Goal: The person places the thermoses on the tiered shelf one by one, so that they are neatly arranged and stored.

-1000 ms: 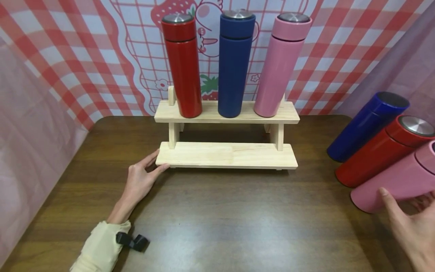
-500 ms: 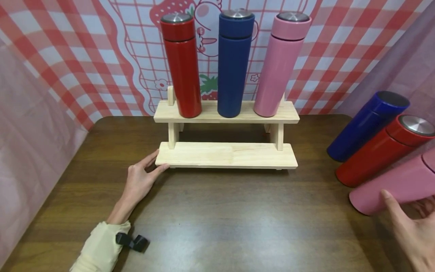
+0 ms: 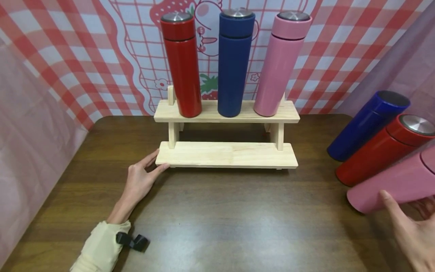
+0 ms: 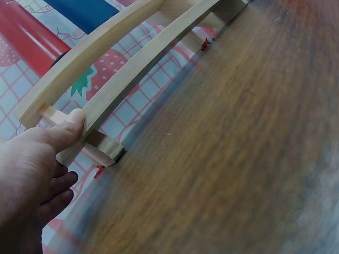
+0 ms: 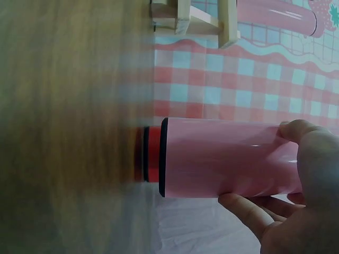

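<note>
A two-tier wooden shelf stand point(image 3: 227, 155) stands on the table. My left hand point(image 3: 141, 181) pinches the left end of its lower board, thumb along the front edge; the left wrist view shows the thumb point(image 4: 71, 127) on top of that end. On the upper board a red thermos point(image 3: 183, 71), a navy thermos point(image 3: 234, 71) and a pink thermos point(image 3: 282, 71) stand upright. At the far right, my right hand point(image 3: 412, 226) grips another pink thermos point(image 5: 228, 159) round its body, with its black base showing in the right wrist view.
Beside the held thermos stand a second red thermos point(image 3: 377, 155) and a shiny blue thermos point(image 3: 363, 130) at the table's right side. A checked strawberry-print cloth point(image 3: 367, 49) hangs behind the stand. The brown wooden table point(image 3: 221, 219) extends in front.
The right hand's pink thermos has shifted slightly left, its base moving a little away from the red one. The left hand and the stand have stayed in place.
</note>
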The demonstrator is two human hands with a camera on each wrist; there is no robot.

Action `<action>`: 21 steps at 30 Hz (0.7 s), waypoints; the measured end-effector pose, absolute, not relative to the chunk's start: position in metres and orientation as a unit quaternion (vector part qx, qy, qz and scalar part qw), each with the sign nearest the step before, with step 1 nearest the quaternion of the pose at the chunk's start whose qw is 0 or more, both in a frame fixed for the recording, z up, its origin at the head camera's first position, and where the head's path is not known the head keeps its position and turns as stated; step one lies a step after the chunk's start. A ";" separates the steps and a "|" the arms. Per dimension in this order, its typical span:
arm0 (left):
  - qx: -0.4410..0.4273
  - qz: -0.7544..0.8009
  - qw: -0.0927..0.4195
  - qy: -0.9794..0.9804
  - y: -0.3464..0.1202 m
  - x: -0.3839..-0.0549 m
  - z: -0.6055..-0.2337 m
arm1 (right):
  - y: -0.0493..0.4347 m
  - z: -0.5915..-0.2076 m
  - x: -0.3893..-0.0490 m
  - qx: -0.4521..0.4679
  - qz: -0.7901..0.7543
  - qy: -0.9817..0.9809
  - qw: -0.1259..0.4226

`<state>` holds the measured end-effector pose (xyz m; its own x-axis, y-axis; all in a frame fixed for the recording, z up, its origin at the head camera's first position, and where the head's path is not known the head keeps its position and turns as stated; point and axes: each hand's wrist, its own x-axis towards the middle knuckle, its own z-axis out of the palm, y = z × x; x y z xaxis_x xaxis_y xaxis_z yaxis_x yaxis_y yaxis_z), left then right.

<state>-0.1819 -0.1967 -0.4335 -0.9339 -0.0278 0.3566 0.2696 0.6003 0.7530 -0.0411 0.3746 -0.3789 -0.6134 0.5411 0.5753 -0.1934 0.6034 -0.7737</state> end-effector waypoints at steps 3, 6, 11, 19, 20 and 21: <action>-0.068 -0.442 0.169 -0.878 -0.197 -0.182 -0.433 | 0.370 -0.375 -0.041 -0.093 0.423 -0.795 0.424; -0.069 -0.442 0.170 -0.878 -0.197 -0.182 -0.433 | 0.366 -0.373 -0.041 -0.058 0.426 -0.794 0.430; -0.070 -0.441 0.173 -0.878 -0.197 -0.182 -0.433 | 0.360 -0.371 -0.043 -0.018 0.449 -0.780 0.436; -0.071 -0.440 0.173 -0.878 -0.198 -0.182 -0.433 | 0.348 -0.364 -0.046 -0.055 0.437 -0.801 0.405; -0.072 -0.441 0.173 -0.878 -0.197 -0.182 -0.433 | 0.347 -0.364 -0.046 -0.054 0.435 -0.801 0.408; -0.074 -0.441 0.174 -0.877 -0.197 -0.182 -0.433 | 0.346 -0.364 -0.045 -0.055 0.431 -0.802 0.410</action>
<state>-0.1823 -0.1972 -0.4329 -0.9287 -0.0245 0.3701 0.2826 0.5994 0.7489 -0.0455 0.3458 -0.3639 -0.6575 0.4425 0.6098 -0.2651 0.6217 -0.7370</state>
